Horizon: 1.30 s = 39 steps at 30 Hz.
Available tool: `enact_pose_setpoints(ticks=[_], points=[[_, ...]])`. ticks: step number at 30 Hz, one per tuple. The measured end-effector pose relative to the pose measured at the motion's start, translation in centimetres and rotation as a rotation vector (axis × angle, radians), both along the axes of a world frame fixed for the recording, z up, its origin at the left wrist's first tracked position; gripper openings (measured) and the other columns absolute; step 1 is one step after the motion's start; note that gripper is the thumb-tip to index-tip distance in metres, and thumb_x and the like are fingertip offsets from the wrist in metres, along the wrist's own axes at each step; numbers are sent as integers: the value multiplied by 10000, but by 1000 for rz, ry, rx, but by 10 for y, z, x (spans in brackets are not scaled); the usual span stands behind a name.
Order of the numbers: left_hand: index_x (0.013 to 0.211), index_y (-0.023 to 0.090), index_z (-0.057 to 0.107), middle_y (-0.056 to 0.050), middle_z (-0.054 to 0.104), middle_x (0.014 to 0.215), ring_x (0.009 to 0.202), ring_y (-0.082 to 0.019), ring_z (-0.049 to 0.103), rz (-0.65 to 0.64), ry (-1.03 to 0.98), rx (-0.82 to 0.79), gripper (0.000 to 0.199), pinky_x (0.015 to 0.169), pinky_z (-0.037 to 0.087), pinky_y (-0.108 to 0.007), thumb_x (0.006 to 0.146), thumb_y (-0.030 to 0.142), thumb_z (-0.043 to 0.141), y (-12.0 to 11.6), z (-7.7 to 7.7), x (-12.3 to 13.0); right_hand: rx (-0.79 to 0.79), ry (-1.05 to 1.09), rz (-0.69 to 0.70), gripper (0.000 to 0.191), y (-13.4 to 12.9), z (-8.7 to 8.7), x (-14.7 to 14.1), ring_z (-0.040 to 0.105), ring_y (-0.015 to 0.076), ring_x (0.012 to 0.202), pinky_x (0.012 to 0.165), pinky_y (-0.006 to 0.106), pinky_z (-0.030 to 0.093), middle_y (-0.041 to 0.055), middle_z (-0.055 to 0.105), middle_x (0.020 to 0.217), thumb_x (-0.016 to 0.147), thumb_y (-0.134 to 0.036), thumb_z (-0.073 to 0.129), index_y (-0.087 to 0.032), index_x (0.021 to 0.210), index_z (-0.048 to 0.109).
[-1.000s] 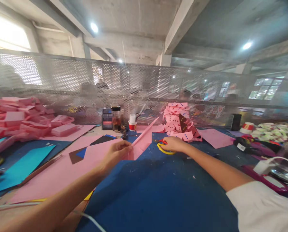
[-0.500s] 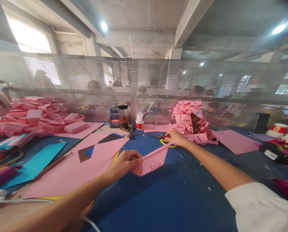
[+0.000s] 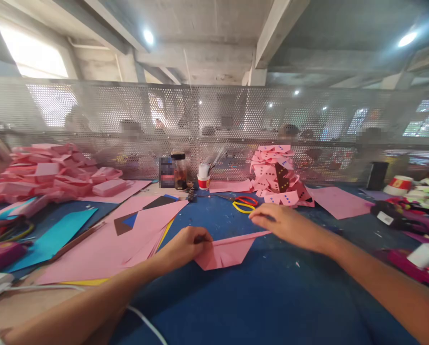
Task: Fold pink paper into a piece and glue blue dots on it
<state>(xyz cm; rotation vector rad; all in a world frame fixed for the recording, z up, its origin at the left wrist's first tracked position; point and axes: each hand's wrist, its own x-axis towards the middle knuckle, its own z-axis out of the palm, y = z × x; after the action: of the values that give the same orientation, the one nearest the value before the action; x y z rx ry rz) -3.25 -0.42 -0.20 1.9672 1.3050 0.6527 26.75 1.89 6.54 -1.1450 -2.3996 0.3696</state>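
My left hand (image 3: 189, 247) is closed in a pinch on the left end of a folded piece of pink paper (image 3: 226, 254), which hangs over the blue tabletop (image 3: 257, 297). The strip's narrow right tip reaches under my right hand (image 3: 286, 224). That hand's fingers point left, slightly bent and apart; whether it touches the tip is hidden. Just beyond those fingers lie scissors (image 3: 245, 205) with one red and one yellow handle loop, apart from the hand.
Pink folded boxes (image 3: 52, 170) are heaped at left. A stack of dotted pink pieces (image 3: 277, 175) stands behind my right hand. Flat pink sheets (image 3: 102, 249), a turquoise sheet (image 3: 56, 237), a paper cup (image 3: 203, 181) and a jar (image 3: 180, 172) surround the work area. A perforated metal screen (image 3: 232, 115) closes the back.
My right hand has let go of the scissors and moved right and toward me. The scissors stay on the table. The pink paper's right end has dropped lower; my left hand still grips it.
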Motion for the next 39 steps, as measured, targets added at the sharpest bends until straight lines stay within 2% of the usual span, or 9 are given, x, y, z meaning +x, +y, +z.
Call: enact_pose_setpoints(ticks=[2,4,8,12,16,21,30,36,39], points=[[857,162,719,-3,665,761,689,-158,553,1,68,47,225,614,376,-248,761,176,516,-5,0,4,97,-84,42,231,-21,-10,-9,654,208,986,865,345,454,30,736,1062,971,-384,545,-262,1036,730],[873,167,726,-7,672,782,694,-157,552,6,108,76,252,619,380,-251,753,154,505,-10,0,7,128,-135,43,208,-32,-21,-15,652,198,959,863,352,432,14,734,1030,986,-342,533,-266,1029,722],[880,172,719,-13,676,807,712,-160,564,8,118,85,221,627,387,-255,796,194,515,-18,4,13,136,-142,6,168,-32,-40,-18,641,165,868,824,337,399,-20,718,929,972,-269,560,-259,906,714],[871,173,717,-17,677,827,732,-163,571,-13,101,91,204,644,397,-255,828,239,529,-23,8,16,83,-105,-9,203,-26,-48,-14,625,146,822,792,319,383,-34,697,868,972,-259,552,-242,816,680],[879,170,726,-26,683,818,755,-180,587,-19,66,53,221,666,408,-259,848,299,549,-24,8,18,46,-82,-20,210,-23,-52,-12,621,150,814,783,317,390,-26,685,865,984,-275,526,-233,826,658],[1002,178,719,-21,671,791,721,-179,571,-18,18,37,269,644,397,-257,859,346,564,-21,3,18,49,-102,-14,199,-18,-59,-12,625,167,828,783,331,389,-13,684,878,982,-271,527,-226,832,650],[941,178,735,-30,691,824,748,-180,576,-33,52,40,254,660,389,-261,867,292,521,-22,4,18,90,-126,-5,208,-14,-65,-10,614,159,828,773,332,392,-17,662,870,987,-238,519,-216,818,639],[954,188,741,-28,687,809,723,-178,562,-29,82,75,264,630,371,-262,862,279,511,-18,1,13,305,-53,-22,60,-20,-58,-11,583,206,1006,870,367,425,30,638,1015,939,-183,593,-221,957,636],[949,180,739,-34,697,828,735,-183,571,-29,89,70,268,634,376,-263,845,258,505,-16,1,12,375,-40,17,67,-31,-49,-12,591,207,967,857,379,435,39,641,994,950,-177,573,-216,947,627]])
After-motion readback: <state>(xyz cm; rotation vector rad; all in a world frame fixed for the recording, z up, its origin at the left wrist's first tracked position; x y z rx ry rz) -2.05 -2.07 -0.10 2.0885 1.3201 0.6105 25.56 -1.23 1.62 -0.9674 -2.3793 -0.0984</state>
